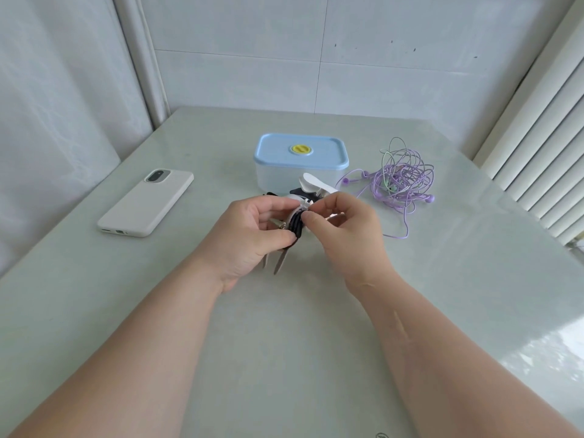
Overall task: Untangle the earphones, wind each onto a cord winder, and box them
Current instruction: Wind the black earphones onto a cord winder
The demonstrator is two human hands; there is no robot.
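Black earphone cord [295, 224] sits dead centre of the frame, bundled in tight loops around a white cord winder [300, 206], and both hands are on it. The left hand [252, 230] comes in from the lower left, fingers curled round the wound bundle and thumb pressed on the lower loops. The right hand [344, 221] comes in from the lower right, thumb and forefinger pinching at the top of the same bundle, right where cord meets winder (which of the 2 it nips is too small to tell). It's all held just above the table [316, 343], pale green and glossy.

Just behind the hands, a second white winder [311, 184] lies in front of the box [275, 175], a clear tub with its blue lid [328, 154] on and a yellow button [301, 149] in the lid's middle. Right of the box, at centre right, the purple earphones [403, 180] lie in 1 loose tangle. A thin green strand [384, 165] runs through it, and a purple tail trails toward the lower right. Over at the left, well apart from everything, a phone [145, 202] in a pale case lies face down.
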